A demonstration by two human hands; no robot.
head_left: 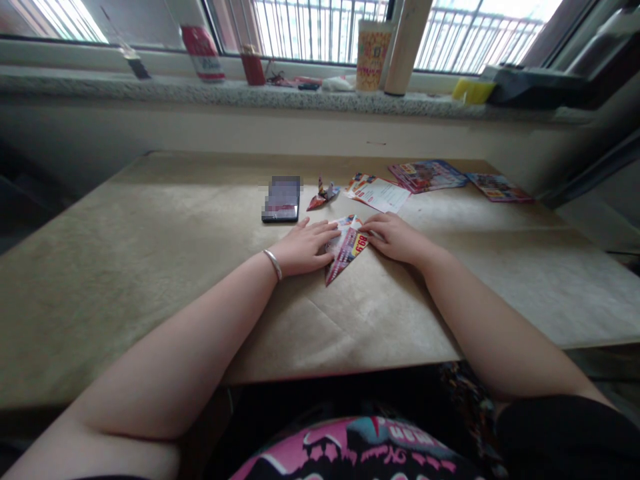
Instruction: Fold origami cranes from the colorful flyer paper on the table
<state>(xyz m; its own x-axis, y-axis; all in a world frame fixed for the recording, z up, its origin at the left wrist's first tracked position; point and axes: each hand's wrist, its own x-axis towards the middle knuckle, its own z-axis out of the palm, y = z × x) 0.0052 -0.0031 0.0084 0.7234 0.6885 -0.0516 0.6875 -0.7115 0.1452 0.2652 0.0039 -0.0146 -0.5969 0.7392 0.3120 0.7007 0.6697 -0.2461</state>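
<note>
A printed paper sheet folded into a pointed triangular shape [345, 252] lies on the table in front of me, one long tip towards me. My left hand [307, 247], with a silver bangle at the wrist, lies flat with fingers stretched out over the paper's left part. At the paper's right corner my right hand [395, 237] has its fingers and thumb bent in, gripping the edge. Just beyond the hands stands a small folded paper crane [324, 195]. A tablet or phone with a dark screen [283, 200] lies left of the crane.
Past my right hand lie white-and-orange printed sheets [383, 193], a colourful flyer stack [430, 176] and another flyer [500, 187]. On the stone windowsill [300, 97] stand a red can [203, 53], a red jar [253, 65], a patterned cup [373, 57] and a yellow object [473, 91].
</note>
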